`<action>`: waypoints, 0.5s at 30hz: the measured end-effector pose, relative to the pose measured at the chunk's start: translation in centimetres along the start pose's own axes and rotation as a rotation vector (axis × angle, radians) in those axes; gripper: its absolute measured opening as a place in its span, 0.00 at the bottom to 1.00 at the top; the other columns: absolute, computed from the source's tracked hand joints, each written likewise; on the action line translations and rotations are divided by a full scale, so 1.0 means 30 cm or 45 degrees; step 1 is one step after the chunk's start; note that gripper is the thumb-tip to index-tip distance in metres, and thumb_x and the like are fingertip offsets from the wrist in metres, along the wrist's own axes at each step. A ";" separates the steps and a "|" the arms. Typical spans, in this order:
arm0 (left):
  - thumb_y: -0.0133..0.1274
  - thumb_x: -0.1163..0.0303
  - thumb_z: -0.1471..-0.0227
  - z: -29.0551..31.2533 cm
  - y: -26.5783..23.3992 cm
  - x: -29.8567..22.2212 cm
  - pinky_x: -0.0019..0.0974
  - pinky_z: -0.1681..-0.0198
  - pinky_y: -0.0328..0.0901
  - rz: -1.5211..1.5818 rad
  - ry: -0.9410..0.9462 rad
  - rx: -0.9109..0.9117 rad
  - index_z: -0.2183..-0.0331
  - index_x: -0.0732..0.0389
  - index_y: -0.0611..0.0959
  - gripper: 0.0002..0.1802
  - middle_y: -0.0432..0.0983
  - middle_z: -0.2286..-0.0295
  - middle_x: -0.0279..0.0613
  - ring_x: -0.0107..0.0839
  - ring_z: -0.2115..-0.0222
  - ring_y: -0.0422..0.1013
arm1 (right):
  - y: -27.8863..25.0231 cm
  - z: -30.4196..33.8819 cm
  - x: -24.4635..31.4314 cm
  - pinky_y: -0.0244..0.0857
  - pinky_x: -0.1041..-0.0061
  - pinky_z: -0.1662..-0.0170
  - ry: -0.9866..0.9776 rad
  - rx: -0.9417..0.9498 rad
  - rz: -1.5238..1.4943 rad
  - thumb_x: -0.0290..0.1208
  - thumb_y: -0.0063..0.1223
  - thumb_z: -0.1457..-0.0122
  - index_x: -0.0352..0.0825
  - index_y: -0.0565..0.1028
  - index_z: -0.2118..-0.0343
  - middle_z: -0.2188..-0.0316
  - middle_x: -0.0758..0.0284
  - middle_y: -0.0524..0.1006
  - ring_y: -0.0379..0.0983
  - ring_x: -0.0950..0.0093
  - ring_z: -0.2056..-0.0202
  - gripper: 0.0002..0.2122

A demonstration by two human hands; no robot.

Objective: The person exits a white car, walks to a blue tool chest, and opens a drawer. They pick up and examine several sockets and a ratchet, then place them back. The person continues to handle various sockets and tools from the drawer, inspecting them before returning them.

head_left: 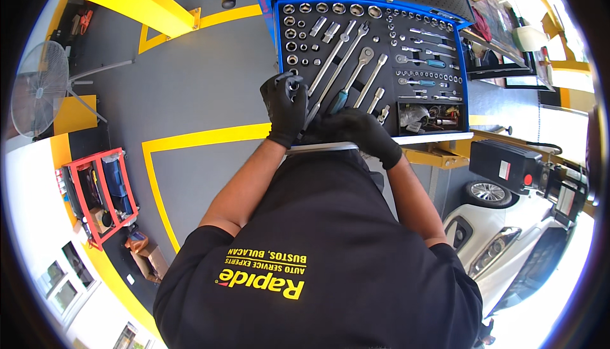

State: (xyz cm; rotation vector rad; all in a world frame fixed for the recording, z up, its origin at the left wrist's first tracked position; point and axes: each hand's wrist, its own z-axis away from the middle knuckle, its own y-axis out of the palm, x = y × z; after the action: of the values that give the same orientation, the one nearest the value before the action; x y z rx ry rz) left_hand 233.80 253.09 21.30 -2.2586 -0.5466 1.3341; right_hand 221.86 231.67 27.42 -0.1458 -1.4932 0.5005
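My left hand [284,109], in a black glove, is at the left edge of a blue tool drawer [466,82]. Its fingers are bent and pinched round a chrome socket [293,86] at the end of the left socket column. My right hand [365,133], gloved alike, reaches over the drawer's front, close to the handle of a ratchet [358,72]. Its fingers point left and blend into the black foam, so their grip is hidden. Long chrome bars [332,58] lie aslant in the foam between the hands and the row of large sockets [338,9].
Small ratchets [419,61] and small sockets fill the drawer's right side, above a bin [431,119] of loose items. A yellow post [136,2] and a standing fan [41,88] are at left, with a red rack [101,196]. A white car [508,241] stands at right.
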 end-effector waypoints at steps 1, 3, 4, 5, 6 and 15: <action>0.64 0.69 0.47 -0.004 -0.003 -0.005 0.50 0.41 0.60 -0.014 -0.007 0.010 0.59 0.57 0.85 0.13 0.80 0.54 0.44 0.47 0.48 0.70 | -0.043 0.004 -0.019 0.75 0.67 0.47 0.112 -0.195 -0.325 0.26 0.61 0.36 0.33 0.83 0.51 0.52 0.62 0.83 0.82 0.67 0.54 0.12; 0.64 0.69 0.47 -0.021 -0.020 -0.009 0.52 0.45 0.63 -0.044 0.033 0.043 0.55 0.58 0.85 0.16 0.79 0.58 0.45 0.47 0.51 0.70 | -0.105 0.006 -0.062 0.75 0.71 0.49 0.342 -0.585 -0.998 0.26 0.61 0.36 0.31 0.83 0.51 0.52 0.63 0.83 0.82 0.71 0.53 0.12; 0.64 0.68 0.47 -0.037 -0.038 -0.012 0.52 0.47 0.64 -0.071 0.037 0.092 0.54 0.58 0.84 0.17 0.79 0.59 0.45 0.47 0.52 0.71 | -0.120 -0.004 -0.074 0.75 0.72 0.49 0.287 -0.684 -1.086 0.26 0.61 0.35 0.30 0.83 0.51 0.52 0.63 0.84 0.82 0.72 0.54 0.11; 0.64 0.68 0.47 -0.057 -0.053 -0.015 0.52 0.49 0.65 -0.095 0.041 0.139 0.53 0.59 0.84 0.18 0.79 0.60 0.45 0.47 0.54 0.71 | -0.141 -0.019 -0.067 0.75 0.73 0.50 0.229 -0.784 -1.170 0.25 0.60 0.35 0.29 0.83 0.52 0.53 0.64 0.84 0.82 0.73 0.54 0.11; 0.64 0.68 0.47 -0.081 -0.060 -0.002 0.52 0.51 0.66 -0.087 0.051 0.164 0.52 0.59 0.84 0.19 0.78 0.62 0.45 0.47 0.55 0.72 | -0.156 -0.024 -0.066 0.75 0.74 0.51 0.170 -0.886 -1.254 0.25 0.60 0.35 0.28 0.83 0.53 0.53 0.64 0.84 0.82 0.75 0.55 0.10; 0.63 0.66 0.46 -0.290 0.052 -0.054 0.52 0.57 0.69 0.110 0.344 0.325 0.52 0.59 0.84 0.20 0.79 0.66 0.45 0.48 0.62 0.76 | -0.087 0.064 -0.124 0.76 0.69 0.56 0.222 -0.548 -0.070 0.26 0.63 0.43 0.28 0.83 0.55 0.63 0.63 0.85 0.82 0.73 0.62 0.13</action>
State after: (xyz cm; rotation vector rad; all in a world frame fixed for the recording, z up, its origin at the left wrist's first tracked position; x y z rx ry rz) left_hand 240.92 249.33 25.24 -2.2189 -0.1759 1.0454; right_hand 220.60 227.44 25.20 -0.4723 -1.4111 0.1117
